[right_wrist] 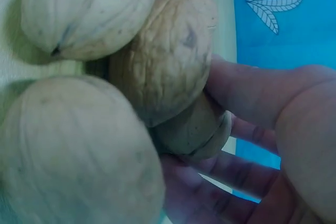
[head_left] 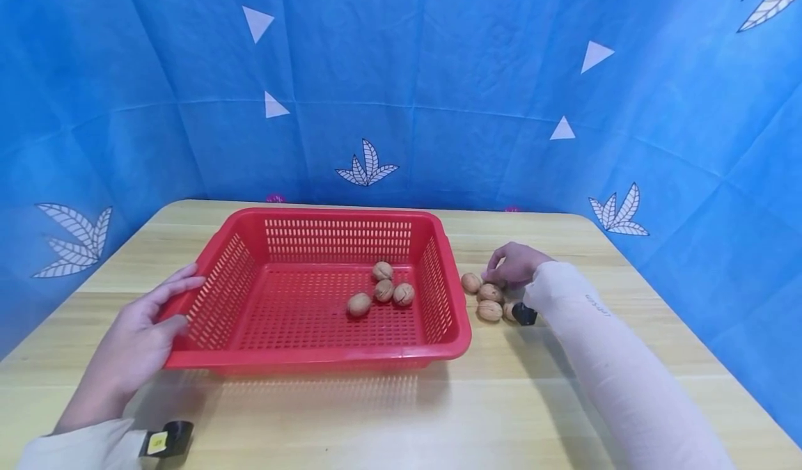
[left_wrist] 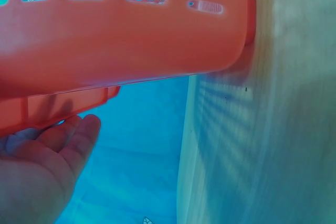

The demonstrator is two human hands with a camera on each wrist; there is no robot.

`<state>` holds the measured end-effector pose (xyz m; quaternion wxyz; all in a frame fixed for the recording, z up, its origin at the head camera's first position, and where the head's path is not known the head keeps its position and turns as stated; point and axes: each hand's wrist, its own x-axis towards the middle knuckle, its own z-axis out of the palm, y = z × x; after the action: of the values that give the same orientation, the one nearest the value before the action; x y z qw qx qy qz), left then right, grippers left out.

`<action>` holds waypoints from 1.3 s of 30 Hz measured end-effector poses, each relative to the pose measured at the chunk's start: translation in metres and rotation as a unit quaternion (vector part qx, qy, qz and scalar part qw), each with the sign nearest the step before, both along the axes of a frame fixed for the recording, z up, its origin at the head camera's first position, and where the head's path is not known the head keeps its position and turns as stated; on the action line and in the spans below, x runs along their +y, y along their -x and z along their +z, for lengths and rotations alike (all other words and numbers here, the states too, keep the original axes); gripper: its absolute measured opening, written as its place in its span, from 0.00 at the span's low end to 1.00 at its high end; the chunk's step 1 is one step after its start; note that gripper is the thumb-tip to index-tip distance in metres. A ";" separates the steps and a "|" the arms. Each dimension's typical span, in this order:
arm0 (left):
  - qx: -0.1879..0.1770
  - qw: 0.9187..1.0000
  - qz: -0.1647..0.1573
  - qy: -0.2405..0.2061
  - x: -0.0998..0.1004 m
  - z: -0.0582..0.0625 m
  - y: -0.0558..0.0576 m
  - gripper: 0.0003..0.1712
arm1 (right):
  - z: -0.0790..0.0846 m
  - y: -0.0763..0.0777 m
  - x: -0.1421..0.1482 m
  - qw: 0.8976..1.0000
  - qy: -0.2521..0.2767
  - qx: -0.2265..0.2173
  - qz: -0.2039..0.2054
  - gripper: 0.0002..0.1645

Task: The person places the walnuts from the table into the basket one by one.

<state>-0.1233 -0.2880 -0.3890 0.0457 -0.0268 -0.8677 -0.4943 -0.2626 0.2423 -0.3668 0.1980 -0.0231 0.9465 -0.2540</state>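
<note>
The right hand (head_left: 516, 264) is curling its thumb and fingers around one walnut (right_wrist: 191, 132), the opening narrowing to the nut's own breadth; the nut is lying between the thumb on one side and the fingers on the other, its shell partly hidden. A second, ribbed walnut (right_wrist: 168, 56) is touching it and overlapping the thumb's tip in the right wrist view. Further loose walnuts (head_left: 490, 310) are resting on the table (head_left: 301, 421) to the left of these fingers and nearer the person, one of them sitting between the fingertips and the right rim of the red basket (head_left: 288, 355). That rim is forming the nearest edge on the fingers' left, a narrow strip of tabletop intervening. Beyond the fingertips, open wood is extending to the table's back edge; on the hand's right, more wood is reaching the side edge, with the blue curtain (head_left: 438, 52) hanging past it. The left hand (head_left: 134, 331) is gripping the basket's left rim, its hold partly hidden. Inside the basket, four walnuts (head_left: 383, 290) are lying well apart from the left fingers, towards the right hand's side.
</note>
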 end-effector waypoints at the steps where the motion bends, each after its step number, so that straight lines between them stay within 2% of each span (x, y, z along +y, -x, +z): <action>1: 0.001 1.000 0.000 -0.001 0.000 0.000 0.000 0.34 | 0.000 0.001 0.000 1.000 -0.010 0.004 0.003 0.10; 6: -0.005 1.000 0.007 -0.001 0.001 -0.001 -0.001 0.35 | 0.003 0.003 -0.001 1.000 -0.011 0.009 0.001 0.11; 11: -0.015 1.000 0.015 0.001 0.004 0.001 -0.001 0.36 | 0.011 0.001 -0.004 0.999 -0.003 0.044 0.006 0.14; 14: -0.018 1.000 0.017 0.000 0.006 0.003 -0.001 0.37 | 0.017 -0.001 -0.006 0.998 0.022 0.055 -0.008 0.16; 16: -0.017 1.000 0.016 -0.004 0.006 0.004 -0.001 0.37 | 0.020 -0.002 -0.008 0.997 0.058 0.055 -0.019 0.17; 20: -0.018 1.000 0.015 -0.008 0.006 0.004 -0.002 0.37 | 0.026 -0.001 -0.014 0.989 0.132 0.057 -0.033 0.19; 28: -0.018 1.000 0.011 -0.011 0.005 0.005 -0.002 0.36 | 0.044 -0.002 -0.033 0.964 0.254 0.063 -0.042 0.20; 32: -0.019 1.000 0.004 -0.005 0.004 0.007 -0.003 0.36 | 0.054 -0.003 -0.045 0.954 0.290 0.066 -0.046 0.21; 39: -0.024 1.000 0.000 0.001 0.003 0.008 -0.003 0.36 | 0.066 -0.003 -0.063 0.949 0.305 0.071 -0.039 0.20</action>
<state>-0.1202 -0.2847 -0.3806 0.0248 -0.0152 -0.8690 -0.4940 -0.2594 0.1792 -0.3010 0.1040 -0.0633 0.8357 -0.5356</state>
